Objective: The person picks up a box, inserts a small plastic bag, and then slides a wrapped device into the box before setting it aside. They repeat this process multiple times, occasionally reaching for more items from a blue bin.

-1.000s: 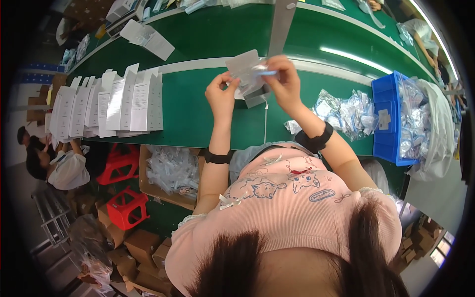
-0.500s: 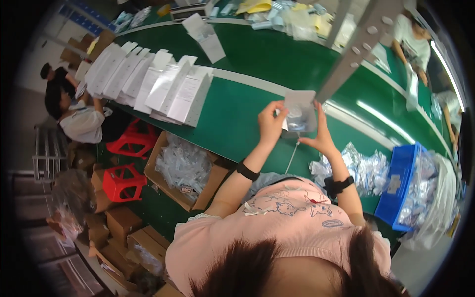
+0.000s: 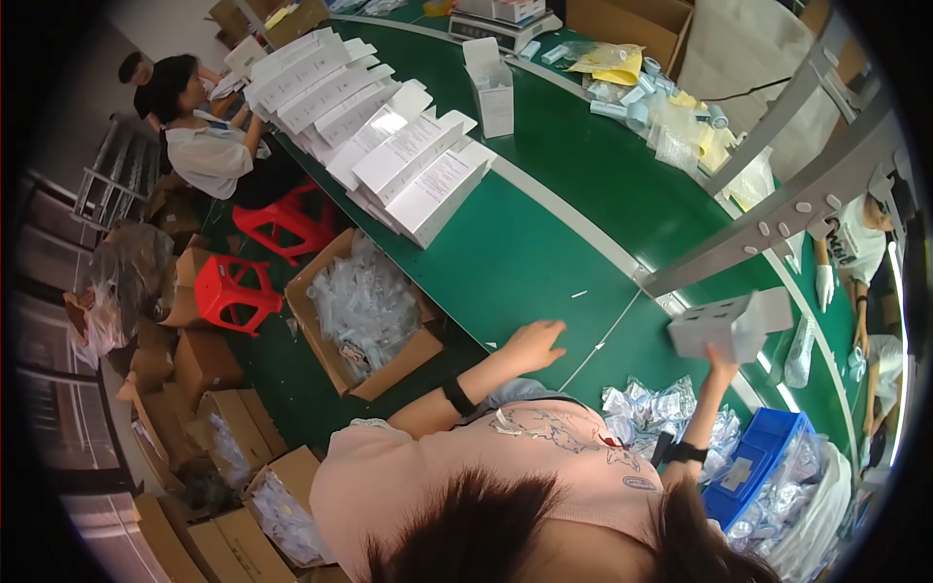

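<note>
My right hand (image 3: 722,361) grips a white cardboard box (image 3: 702,331) from below, its flap standing out to the right. The box is tilted over the right part of the green table, by the metal post. My left hand (image 3: 537,346) holds nothing and hovers over the table's near edge, fingers stretched out and a little blurred. Below the box lies a heap of clear plastic packets (image 3: 661,403), close to my right forearm. A long row of white boxes (image 3: 418,185) leans together on the table to the far left of my hands.
A blue bin (image 3: 753,466) of packets stands at the right. The metal post (image 3: 787,228) rises beyond my right hand. One open white box (image 3: 491,92) stands on the conveyor. An open carton of clear plastic (image 3: 364,306) and red stools (image 3: 238,291) are at the left. Other people sit nearby.
My right hand has carried the white box to the right and tilted it. My left hand has let go of the box and drawn back toward me. The view has turned.
</note>
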`<state>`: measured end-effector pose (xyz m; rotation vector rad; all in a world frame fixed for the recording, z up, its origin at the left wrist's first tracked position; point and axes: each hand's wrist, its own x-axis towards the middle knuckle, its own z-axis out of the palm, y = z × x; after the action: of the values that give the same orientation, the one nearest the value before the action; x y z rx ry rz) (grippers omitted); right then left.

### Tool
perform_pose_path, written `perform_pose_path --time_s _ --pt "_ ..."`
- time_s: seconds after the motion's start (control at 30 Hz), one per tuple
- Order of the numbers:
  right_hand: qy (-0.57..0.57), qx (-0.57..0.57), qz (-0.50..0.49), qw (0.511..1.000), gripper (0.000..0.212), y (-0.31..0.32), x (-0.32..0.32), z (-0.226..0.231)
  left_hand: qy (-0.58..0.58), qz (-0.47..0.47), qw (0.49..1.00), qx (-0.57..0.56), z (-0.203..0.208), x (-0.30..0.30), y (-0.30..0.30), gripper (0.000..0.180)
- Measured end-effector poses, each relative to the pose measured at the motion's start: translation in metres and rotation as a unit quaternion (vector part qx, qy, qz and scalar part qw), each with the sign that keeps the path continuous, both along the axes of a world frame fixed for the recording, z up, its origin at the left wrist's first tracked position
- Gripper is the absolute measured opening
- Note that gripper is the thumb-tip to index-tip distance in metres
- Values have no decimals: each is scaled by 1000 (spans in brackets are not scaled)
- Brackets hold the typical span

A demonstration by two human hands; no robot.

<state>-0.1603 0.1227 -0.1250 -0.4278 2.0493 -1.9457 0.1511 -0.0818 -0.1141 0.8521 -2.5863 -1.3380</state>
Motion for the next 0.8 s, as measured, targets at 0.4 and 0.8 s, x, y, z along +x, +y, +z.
perform_pose_path --time_s 0.4,0.8 --pt "325 306 -253 858 67 -61 -194 -55 -281 -212 931 -99 -16 -25 14 61" --pt "361 259 -76 893 62 -1 -12 -44 -391 -154 889 -181 -33 -43 37 97"
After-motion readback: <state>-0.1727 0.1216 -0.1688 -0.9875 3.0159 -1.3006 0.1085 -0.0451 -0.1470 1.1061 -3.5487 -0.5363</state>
